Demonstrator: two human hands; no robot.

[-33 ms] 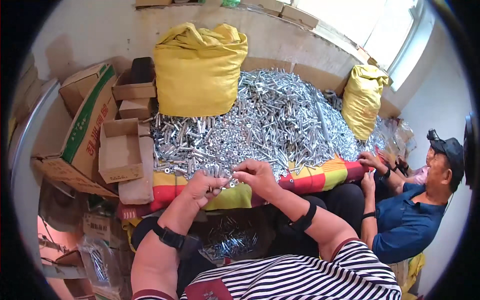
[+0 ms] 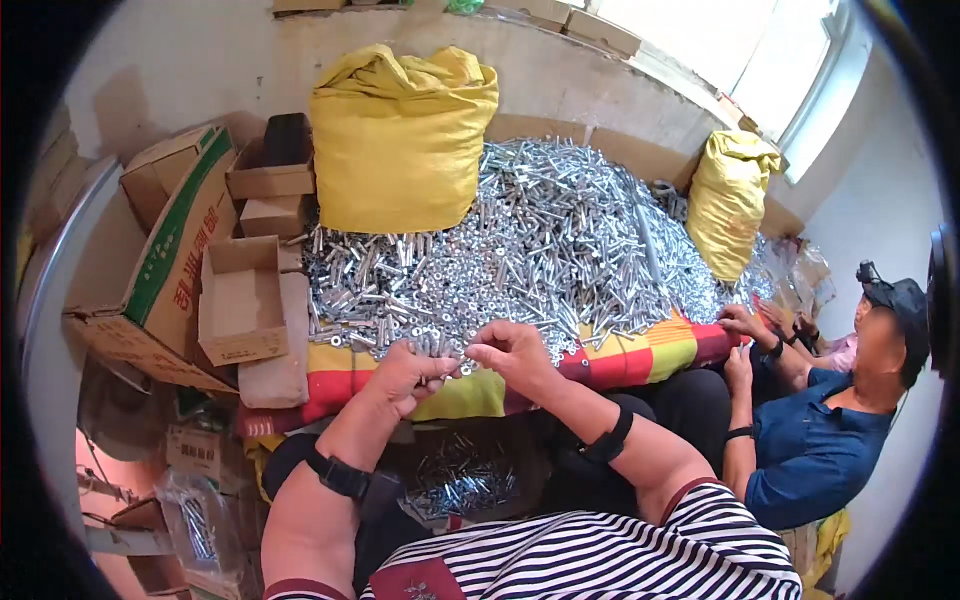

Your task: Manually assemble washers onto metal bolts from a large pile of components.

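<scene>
1. Overall: no clear change from the earlier picture; the handwork appears to be at the same stage.
2. Room: pale plastered wall [image 2: 215,75] behind the large yellow woven sack [image 2: 400,145].
3. Surface: heap of loose silvery metal fasteners [image 2: 565,245], in front and right of the sack, over red-and-yellow checked cloth [image 2: 665,345].
4. Bare hands, in front of the sack: left hand [image 2: 403,376] clamped on slim silvery metal bolts [image 2: 435,347]; right hand [image 2: 520,358] beside them, cannot tell whether its fingertips grip a piece.
</scene>
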